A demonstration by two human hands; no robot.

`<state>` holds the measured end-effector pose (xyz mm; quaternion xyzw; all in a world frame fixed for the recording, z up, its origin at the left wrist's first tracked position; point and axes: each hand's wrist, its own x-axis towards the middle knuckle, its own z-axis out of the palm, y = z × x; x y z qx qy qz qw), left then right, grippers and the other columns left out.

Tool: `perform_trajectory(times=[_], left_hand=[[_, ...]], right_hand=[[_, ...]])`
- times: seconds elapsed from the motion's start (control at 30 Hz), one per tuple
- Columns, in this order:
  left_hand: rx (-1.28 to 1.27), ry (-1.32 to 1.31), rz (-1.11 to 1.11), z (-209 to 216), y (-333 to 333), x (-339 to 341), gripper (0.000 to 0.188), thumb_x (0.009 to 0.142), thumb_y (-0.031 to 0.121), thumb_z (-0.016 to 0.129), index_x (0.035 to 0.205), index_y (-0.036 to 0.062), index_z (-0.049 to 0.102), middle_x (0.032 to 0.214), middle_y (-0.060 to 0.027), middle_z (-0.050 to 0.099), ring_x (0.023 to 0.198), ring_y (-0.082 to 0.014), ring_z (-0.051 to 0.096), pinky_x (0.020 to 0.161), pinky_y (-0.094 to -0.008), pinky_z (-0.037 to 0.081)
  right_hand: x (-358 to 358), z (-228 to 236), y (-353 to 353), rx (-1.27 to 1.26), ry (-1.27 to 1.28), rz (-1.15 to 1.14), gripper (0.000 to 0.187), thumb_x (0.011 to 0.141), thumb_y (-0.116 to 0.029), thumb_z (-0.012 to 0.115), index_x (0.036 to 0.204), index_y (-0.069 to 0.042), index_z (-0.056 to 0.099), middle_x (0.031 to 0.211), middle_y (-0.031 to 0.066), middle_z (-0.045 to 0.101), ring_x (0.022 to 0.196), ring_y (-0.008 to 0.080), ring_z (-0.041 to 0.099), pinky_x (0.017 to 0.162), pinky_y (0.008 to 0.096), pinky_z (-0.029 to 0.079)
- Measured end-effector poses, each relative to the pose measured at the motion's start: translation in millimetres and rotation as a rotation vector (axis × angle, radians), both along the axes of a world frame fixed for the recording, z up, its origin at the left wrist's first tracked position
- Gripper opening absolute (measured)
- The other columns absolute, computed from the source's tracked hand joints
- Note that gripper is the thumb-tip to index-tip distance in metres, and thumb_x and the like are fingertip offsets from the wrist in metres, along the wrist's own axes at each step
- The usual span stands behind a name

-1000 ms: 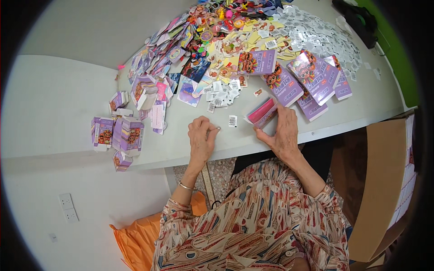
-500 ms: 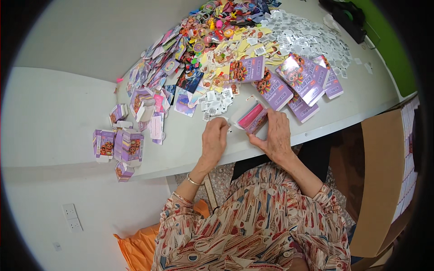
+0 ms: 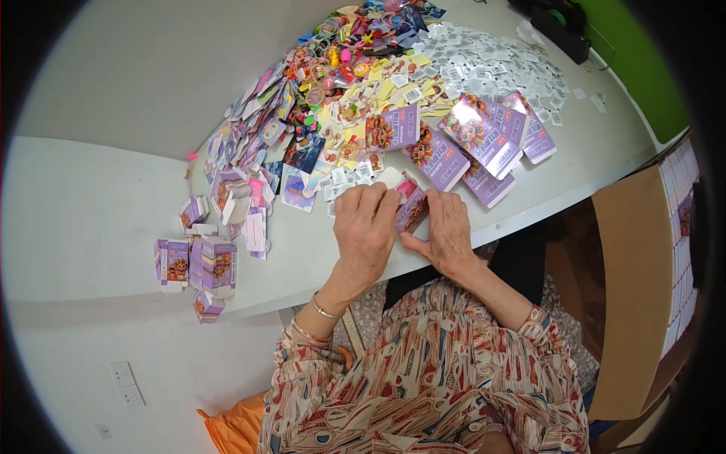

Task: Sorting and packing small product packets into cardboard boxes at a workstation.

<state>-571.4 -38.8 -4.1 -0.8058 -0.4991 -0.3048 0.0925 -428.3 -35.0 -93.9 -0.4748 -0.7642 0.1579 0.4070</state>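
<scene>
A small purple box (image 3: 411, 212) stands between my hands near the table's front edge, its top flaps open and something pink inside. My right hand (image 3: 448, 233) grips the box along its right side, thumb at the near end. My left hand (image 3: 364, 227) is closed, its fingertips bent down at the box's open left side; whatever they pinch is hidden. Just beyond the left hand lies a little group of white printed slips (image 3: 342, 181). Several flat purple boxes (image 3: 439, 160) overlap beyond the right hand.
Heaped along the back are colourful small toys (image 3: 333, 68), yellow cards (image 3: 378, 98) and many white slips (image 3: 484, 64). Shiny packets (image 3: 249, 121) lie at left, near filled purple boxes (image 3: 214, 265) at the table's left edge. A large cardboard carton (image 3: 631, 295) stands at right.
My left hand has moved right, from the table beside the slips to the box's open side. The box is turned more upright, still in my right hand. The whole view has shifted slightly.
</scene>
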Motion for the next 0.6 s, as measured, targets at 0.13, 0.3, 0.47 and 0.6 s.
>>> perform_trajectory(times=[0.13, 0.3, 0.47, 0.6], left_hand=[[-0.113, -0.132, -0.037, 10, -8, -9, 0.021, 0.077, -0.005, 0.065, 0.097, 0.0024, 0.065, 0.098, -0.0077, 0.062, 0.093, -0.0259, 0.056, 0.079, -0.0356, 0.044], [-0.225, -0.566, 0.146, -1, -29, -30, 0.019, 0.083, -0.005, 0.063, 0.1, 0.0008, 0.065, 0.107, -0.0103, 0.062, 0.102, -0.0241, 0.056, 0.087, -0.0343, 0.045], [-0.24, -0.504, 0.137, -6, -29, -18, 0.024, 0.083, -0.001, 0.065, 0.107, 0.0048, 0.066, 0.122, -0.0135, 0.056, 0.106, -0.025, 0.055, 0.088, -0.034, 0.045], [-0.235, -0.39, 0.067, -19, -16, -10, 0.027, 0.082, 0.003, 0.068, 0.11, 0.0054, 0.067, 0.119, -0.015, 0.057, 0.098, -0.0262, 0.059, 0.079, -0.0339, 0.048]], right_hand=[[2, 2, 1, -0.016, -0.003, -0.004, 0.074, 0.057, -0.028, 0.083, 0.113, 0.002, 0.045, 0.096, 0.0136, 0.048, 0.089, 0.0305, 0.047, 0.078, 0.0399, 0.039], [2, 1, 3, -0.019, 0.008, 0.005, 0.073, 0.057, -0.027, 0.083, 0.113, 0.003, 0.046, 0.096, 0.0136, 0.048, 0.089, 0.0303, 0.047, 0.078, 0.0398, 0.039], [3, 1, 2, -0.032, 0.006, 0.004, 0.073, 0.057, -0.026, 0.083, 0.113, 0.003, 0.046, 0.097, 0.014, 0.049, 0.089, 0.0307, 0.047, 0.079, 0.0398, 0.039], [2, 0, 0, -0.045, 0.006, 0.012, 0.075, 0.058, -0.025, 0.083, 0.116, 0.004, 0.045, 0.1, 0.0162, 0.05, 0.09, 0.0328, 0.048, 0.08, 0.0411, 0.04]])
